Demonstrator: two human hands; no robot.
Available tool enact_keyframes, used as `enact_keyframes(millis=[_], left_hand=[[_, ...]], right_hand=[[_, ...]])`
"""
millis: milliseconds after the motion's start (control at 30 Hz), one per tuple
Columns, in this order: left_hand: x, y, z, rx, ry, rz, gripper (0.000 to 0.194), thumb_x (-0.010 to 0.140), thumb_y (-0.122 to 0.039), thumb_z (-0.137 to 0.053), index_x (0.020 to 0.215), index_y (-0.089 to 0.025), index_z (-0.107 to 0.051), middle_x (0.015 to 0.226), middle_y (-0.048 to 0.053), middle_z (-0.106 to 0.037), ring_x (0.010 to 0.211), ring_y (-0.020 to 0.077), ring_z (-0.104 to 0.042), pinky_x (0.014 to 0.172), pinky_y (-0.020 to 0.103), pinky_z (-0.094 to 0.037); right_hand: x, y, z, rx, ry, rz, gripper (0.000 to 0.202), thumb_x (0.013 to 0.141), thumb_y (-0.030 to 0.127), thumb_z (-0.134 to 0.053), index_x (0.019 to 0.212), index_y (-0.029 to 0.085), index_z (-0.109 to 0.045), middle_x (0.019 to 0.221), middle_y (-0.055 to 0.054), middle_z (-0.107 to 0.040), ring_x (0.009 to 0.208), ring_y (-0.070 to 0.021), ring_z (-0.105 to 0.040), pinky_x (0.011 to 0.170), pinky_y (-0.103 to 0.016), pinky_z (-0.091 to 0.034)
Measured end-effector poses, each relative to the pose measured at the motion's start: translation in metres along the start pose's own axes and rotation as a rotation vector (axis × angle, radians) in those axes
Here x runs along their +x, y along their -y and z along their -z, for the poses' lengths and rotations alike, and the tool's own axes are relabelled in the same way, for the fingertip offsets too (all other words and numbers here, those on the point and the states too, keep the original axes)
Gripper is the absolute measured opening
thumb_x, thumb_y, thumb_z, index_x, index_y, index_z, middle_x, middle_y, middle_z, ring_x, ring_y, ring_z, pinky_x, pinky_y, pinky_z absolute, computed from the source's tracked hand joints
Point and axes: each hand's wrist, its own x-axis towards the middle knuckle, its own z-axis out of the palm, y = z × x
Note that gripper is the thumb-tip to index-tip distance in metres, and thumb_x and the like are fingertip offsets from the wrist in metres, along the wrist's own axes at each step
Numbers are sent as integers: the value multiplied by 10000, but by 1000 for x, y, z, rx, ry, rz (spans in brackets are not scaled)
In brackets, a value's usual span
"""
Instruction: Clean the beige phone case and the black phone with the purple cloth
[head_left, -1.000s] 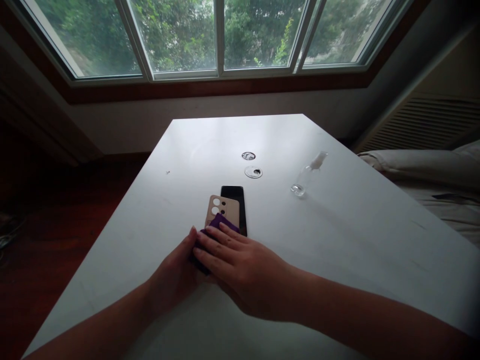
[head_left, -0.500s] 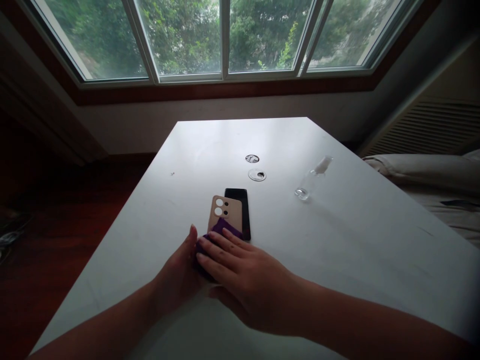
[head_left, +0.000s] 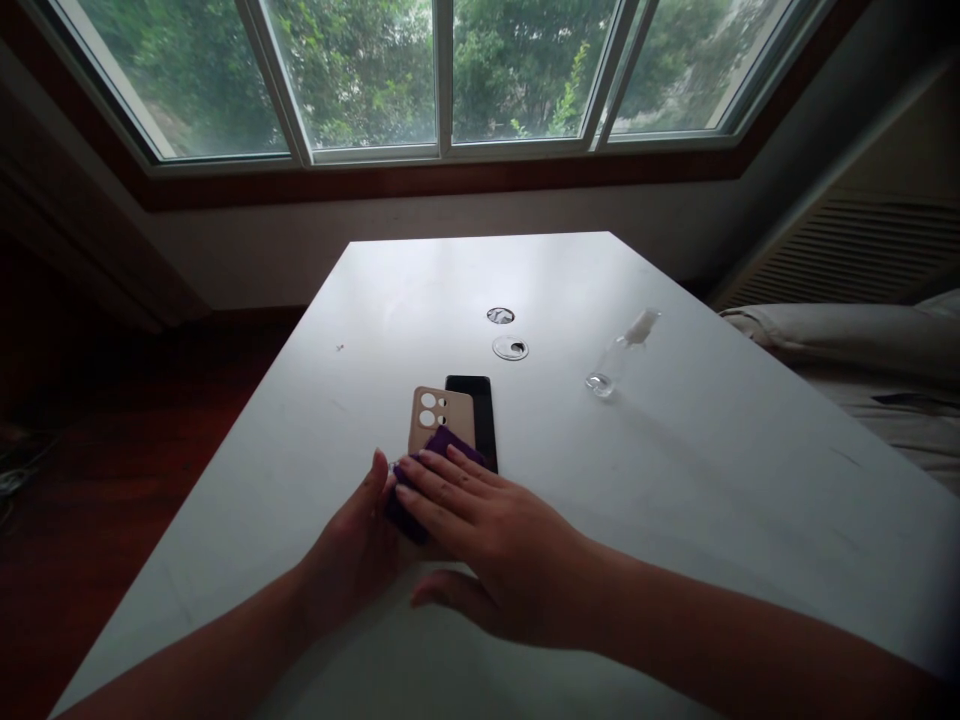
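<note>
Right hand (head_left: pixel 495 530) pressing flat on a purple cloth (head_left: pixel 448 440)

In the head view, the right hand is lying palm-down, its fingers stretching almost straight over the cloth and its thumb standing apart; it is pressing rather than clasping. The left hand (head_left: pixel 356 545) is bracing from the left with its thumb pointing up. Its other fingers are hiding, so how far it is closing, and on what, cannot be told.

Beneath the cloth, a tan phone case (head_left: pixel 459 412) is overlapping the left side of a black phone (head_left: pixel 484 405) above the white bench (head_left: pixel 675 520); whether the two are touching is not showing clearly.

Working well here is probably calling for flat fingers, even pressure and a steadying left hand, so that the case is not skidding or flexing.

The case's end with the round holes is pointing away from the hands, toward the window (head_left: pixel 367 80). Its long axis is running near to far, roughly parallel to the phone's, while its near end is disappearing under cloth and fingers.
</note>
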Motion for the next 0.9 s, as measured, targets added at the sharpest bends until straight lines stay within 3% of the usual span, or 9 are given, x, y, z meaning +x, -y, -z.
enact_keyframes(millis=[100,167,233,400,600,767,900], left_hand=[[1,1,0,49,-9,-6,562,1000,-577,-446,1370,-190,-615,1358,121,-619,1298,287,-551,1125,409,-384],[2,2,0,69,-2,0,574,996,-585,-447,1383,-192,-607,1388,120,-598,1331,294,-521,1138,410,-369],[3,2,0,56,16,-6,574,1001,-582,-435,1387,-194,-606,1410,117,-582,1367,296,-484,1151,411,-353],[4,3,-3,-24,34,-40,562,1018,-557,-411,1368,-172,-624,1442,112,-557,1426,281,-412,1182,402,-315],[3,3,-5,41,12,-33,557,1009,-562,-431,1402,-202,-594,1461,101,-541,1432,290,-402,1187,408,-304],[2,4,-3,2,24,-36,572,1022,-560,-397,1401,-179,-592,1450,122,-546,1415,301,-420,1163,431,-338],[3,4,-2,36,2,-50,534,1019,-541,-426,1392,-200,-597,1419,108,-573,1390,283,-448,1140,399,-360]], right_hand=[[-1,-6,-3,9,2,-286,790,1020,616,-321,1590,76,-234,1627,-140,-146,1508,-336,-197,1223,-526,-280],[-3,-6,-4,21,22,-398,837,1009,638,-310,1594,54,-179,1621,-175,-108,1492,-386,-211,1177,-570,-342],[-4,-1,-1,35,23,-368,865,995,660,-327,1589,46,-196,1620,-180,-108,1498,-383,-190,1188,-561,-325],[-5,6,5,89,-11,-99,827,974,678,-395,1567,105,-328,1626,-91,-194,1528,-266,-158,1264,-445,-191],[-4,0,0,96,-7,-321,899,977,696,-344,1585,46,-218,1624,-152,-144,1519,-328,-160,1230,-521,-259],[-5,6,5,114,-21,-110,785,983,638,-430,1563,116,-341,1622,-101,-219,1528,-279,-165,1258,-484,-202],[-3,1,2,97,-77,-145,604,1050,417,-398,1541,68,-369,1612,-116,-256,1521,-264,-210,1261,-480,-210]])
